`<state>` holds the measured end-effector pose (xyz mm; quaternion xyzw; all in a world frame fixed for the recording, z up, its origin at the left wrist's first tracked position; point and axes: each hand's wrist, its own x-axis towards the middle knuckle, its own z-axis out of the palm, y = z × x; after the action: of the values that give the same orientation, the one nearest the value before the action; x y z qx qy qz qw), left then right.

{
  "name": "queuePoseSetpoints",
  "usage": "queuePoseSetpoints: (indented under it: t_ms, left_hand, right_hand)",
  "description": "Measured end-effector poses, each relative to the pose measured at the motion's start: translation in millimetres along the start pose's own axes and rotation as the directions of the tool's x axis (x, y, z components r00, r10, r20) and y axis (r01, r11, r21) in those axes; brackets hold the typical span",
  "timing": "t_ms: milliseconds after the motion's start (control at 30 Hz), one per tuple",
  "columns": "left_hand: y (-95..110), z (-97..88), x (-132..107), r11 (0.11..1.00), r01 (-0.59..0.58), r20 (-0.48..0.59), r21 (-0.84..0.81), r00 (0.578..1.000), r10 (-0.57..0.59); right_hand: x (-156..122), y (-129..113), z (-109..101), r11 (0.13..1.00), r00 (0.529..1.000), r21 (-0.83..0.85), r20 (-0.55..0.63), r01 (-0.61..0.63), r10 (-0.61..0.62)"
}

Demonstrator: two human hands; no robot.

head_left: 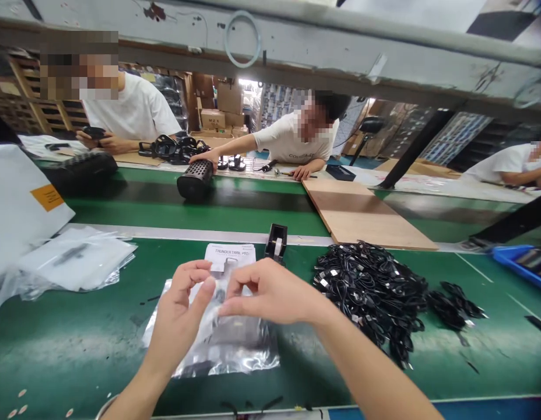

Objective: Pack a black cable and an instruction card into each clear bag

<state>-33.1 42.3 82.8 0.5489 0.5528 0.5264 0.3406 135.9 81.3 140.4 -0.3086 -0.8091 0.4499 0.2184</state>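
My left hand (pixel 183 309) and my right hand (pixel 270 291) meet over a clear plastic bag (pixel 227 344) that lies on the green table (pixel 78 350). Both hands have their fingers curled in a pinch at the bag's top edge. Dark contents show through the bag. A white printed leaflet (pixel 230 256) sticks out from under the bag's far end. A black tape dispenser (pixel 276 241) stands just behind the leaflet.
A heap of black cables (pixel 371 286) lies to the right. Stacked clear bags (pixel 73 262) sit at left, a blue tray (pixel 522 262) far right. A wooden board (pixel 362 216) crosses the conveyor (pixel 134 204). Three people work opposite; one holds a black cylinder (pixel 195 178).
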Motion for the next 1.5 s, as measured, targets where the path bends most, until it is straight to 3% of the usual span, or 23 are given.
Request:
queuePoseSetpoints:
  t_ms: [67,133,200,267,333,433,567,700,800,933,1067,1167,1267,1433,1500]
  left_hand:
    - [0,-5.1,3,0.986,0.024,0.049,-0.167,0.999,-0.016]
    - [-2,-7.2,3,0.945,0.112,0.182,-0.307,0.982,-0.058]
    - [-5,-5.4,-1,0.891,0.236,0.368,-0.387,0.926,-0.085]
    - [-8,-0.2,-6,0.83,0.338,0.538,-0.443,0.841,-0.056]
    - [-9,6.7,-11,0.782,0.394,0.608,-0.482,0.793,-0.025]
    - [-9,14.5,-17,0.811,0.382,0.562,-0.444,0.823,-0.079]
    - [-5,15.7,-20,0.923,0.242,0.402,-0.299,0.909,-0.108]
    - [-2,14.8,-23,0.975,0.16,0.253,-0.152,0.96,-0.118]
    - [-4,16.3,-24,0.987,0.141,0.165,-0.082,0.978,-0.126]
    - [-5,19.6,-23,0.988,0.135,0.091,-0.077,0.988,-0.128]
    - [-6,21.0,-20,0.983,0.143,-0.003,-0.119,0.99,-0.144]
    - [-11,15.5,-16,0.975,0.189,0.012,-0.119,0.982,-0.189]
    - [-14,5.3,-12,0.962,0.252,0.094,-0.107,0.966,-0.242]
    - [-4,0.9,-5,0.903,0.352,0.231,-0.246,0.926,-0.299]
    - [1,6.1,-6,0.93,0.337,0.232,-0.146,0.925,-0.299]
  right_hand:
    - [8,-19,-14,0.998,0.992,-0.02,0.109,0.062,-0.059]
    - [11,-35,-26,0.996,0.966,-0.002,0.241,0.093,-0.09]
    - [10,-46,-34,0.994,0.951,0.033,0.292,0.101,-0.107]
    - [5,-51,-39,0.995,0.955,0.03,0.28,0.093,-0.098]
    - [-3,-51,-43,0.996,0.958,-0.01,0.275,0.083,-0.077]
    - [-18,-47,-45,0.991,0.955,-0.083,0.288,0.105,-0.077]
    - [-38,-40,-44,0.967,0.993,-0.244,0.108,0.069,-0.044]
    - [-54,-19,-32,0.992,0.993,-0.129,-0.117,0.0,-0.015]
    - [-62,10,-8,0.991,0.924,0.122,-0.368,-0.061,0.102]
    - [-60,45,28,0.917,0.864,0.365,-0.395,-0.164,0.312]
    - [-50,56,43,0.897,0.78,0.423,-0.517,-0.124,0.352]
    - [-46,56,39,0.925,0.787,0.369,-0.542,-0.092,0.294]
    - [-46,56,33,0.966,0.8,0.252,-0.57,-0.049,0.189]
    - [-49,61,32,0.994,0.829,0.087,-0.559,0.068,-0.007]
    - [-51,62,34,0.995,0.834,0.037,-0.549,0.095,-0.059]
